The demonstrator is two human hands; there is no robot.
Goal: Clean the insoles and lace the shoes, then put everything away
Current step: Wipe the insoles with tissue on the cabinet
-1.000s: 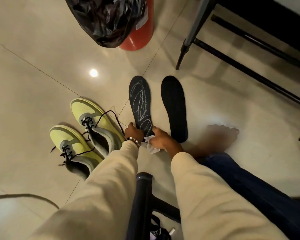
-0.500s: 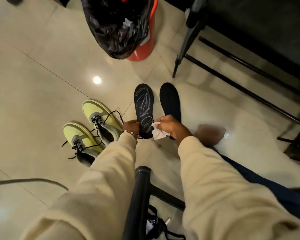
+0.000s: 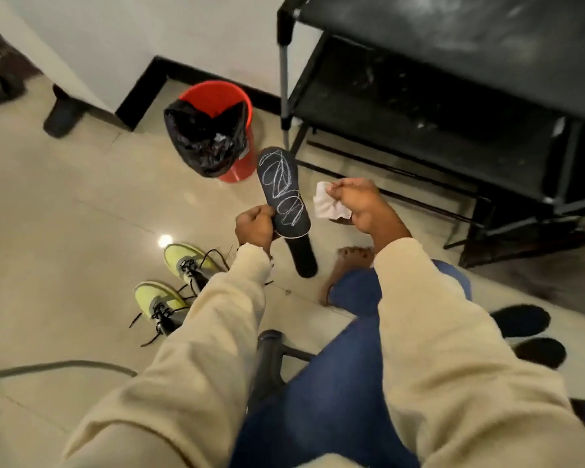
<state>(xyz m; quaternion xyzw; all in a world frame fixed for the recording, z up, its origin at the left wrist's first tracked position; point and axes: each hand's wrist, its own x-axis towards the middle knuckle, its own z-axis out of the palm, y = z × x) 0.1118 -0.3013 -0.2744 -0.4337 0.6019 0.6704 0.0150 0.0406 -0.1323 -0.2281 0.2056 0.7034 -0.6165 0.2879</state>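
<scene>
My left hand (image 3: 255,228) grips the heel end of a black insole (image 3: 282,190) covered in white chalk scribbles and holds it up off the floor, toe pointing away. To its right, my right hand (image 3: 362,206) pinches a crumpled white wipe (image 3: 328,204) close beside the insole without touching it. A second, plain black insole (image 3: 303,256) lies on the tile floor below, partly hidden by the raised one. Two yellow-green shoes (image 3: 190,261) (image 3: 159,307) with loose black laces stand on the floor at the left.
A red bin (image 3: 240,136) lined with a black bag stands ahead near the wall. A black shelf rack (image 3: 453,106) fills the right side. My bare foot (image 3: 350,261) rests by the floor insole. A black chair post (image 3: 267,359) sits between my knees, and a grey cable (image 3: 58,366) crosses the floor at left.
My left hand has lifted the scribbled insole off the floor. My right hand rose with the wipe. The camera tilted up, bringing the bin and rack into view.
</scene>
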